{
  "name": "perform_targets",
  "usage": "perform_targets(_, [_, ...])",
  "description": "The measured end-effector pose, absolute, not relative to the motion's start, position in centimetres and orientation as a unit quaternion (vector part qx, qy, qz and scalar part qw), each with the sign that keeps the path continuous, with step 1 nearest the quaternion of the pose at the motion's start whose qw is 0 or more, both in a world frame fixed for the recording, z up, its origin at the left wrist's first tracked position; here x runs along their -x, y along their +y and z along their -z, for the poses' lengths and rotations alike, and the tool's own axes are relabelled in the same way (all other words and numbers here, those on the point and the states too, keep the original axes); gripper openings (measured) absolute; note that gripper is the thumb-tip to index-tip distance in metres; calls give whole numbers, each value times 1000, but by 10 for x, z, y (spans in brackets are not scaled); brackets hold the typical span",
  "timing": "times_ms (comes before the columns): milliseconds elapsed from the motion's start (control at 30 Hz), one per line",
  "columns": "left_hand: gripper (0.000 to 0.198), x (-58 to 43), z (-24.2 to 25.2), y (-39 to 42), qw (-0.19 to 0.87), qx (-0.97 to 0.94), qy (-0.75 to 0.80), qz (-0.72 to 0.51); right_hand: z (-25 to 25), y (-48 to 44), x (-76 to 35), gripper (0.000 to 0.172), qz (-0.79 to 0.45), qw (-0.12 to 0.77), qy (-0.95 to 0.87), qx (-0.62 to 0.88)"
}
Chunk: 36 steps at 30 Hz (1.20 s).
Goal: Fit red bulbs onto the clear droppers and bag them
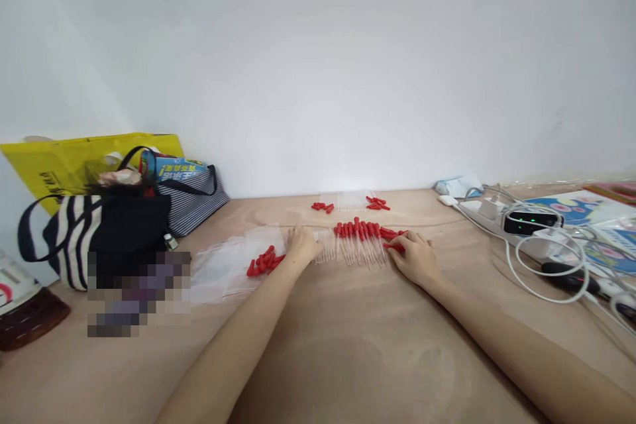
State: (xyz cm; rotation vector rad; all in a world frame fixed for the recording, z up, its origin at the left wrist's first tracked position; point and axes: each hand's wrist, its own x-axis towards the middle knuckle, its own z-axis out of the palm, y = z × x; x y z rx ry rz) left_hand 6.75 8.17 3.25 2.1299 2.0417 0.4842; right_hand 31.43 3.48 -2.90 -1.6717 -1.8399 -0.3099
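A row of thin clear glass dropper tubes lies on the wooden table between my hands. Many on the right side of the row carry red rubber bulbs at their far ends; those on the left are bare. My left hand rests at the left end of the row, fingers curled against the bare tubes; whatever is inside them is hidden. At the right end, my right hand pinches a red rubber bulb, beside a few loose bulbs. More loose bulbs lie on clear plastic bags, partly behind my left forearm.
Near the wall sit two small bulb piles beside a bag of tubes. Striped bags and a jar stand left. At right are a power strip, white cables and a black device.
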Motion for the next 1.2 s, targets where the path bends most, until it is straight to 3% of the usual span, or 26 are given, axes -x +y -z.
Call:
perform_targets(200, [25, -76, -35, 88, 45, -687, 719, -98, 28, 34, -313, 16, 125, 308, -695, 638])
perform_targets(400, [13, -71, -43, 87, 44, -703, 705, -87, 27, 35, -314, 14, 127, 325, -686, 639])
perform_targets(533, [19, -60, -55, 61, 53, -765, 631, -115, 23, 32, -312, 14, 112, 373, -684, 616])
perform_targets(700, [11, -34, -40, 18, 54, -865, 462, -191, 16, 9, -277, 20, 38, 451, -764, 460])
perform_targets(933, [16, -15, -5, -6, 80, -885, 366, -277, 4, -23, -225, 17, -22, 282, -846, 453])
perform_targets(1200, [16, -20, -7, -6, 98, -876, 395, -260, 5, -19, -227, 21, -45, 283, -849, 443])
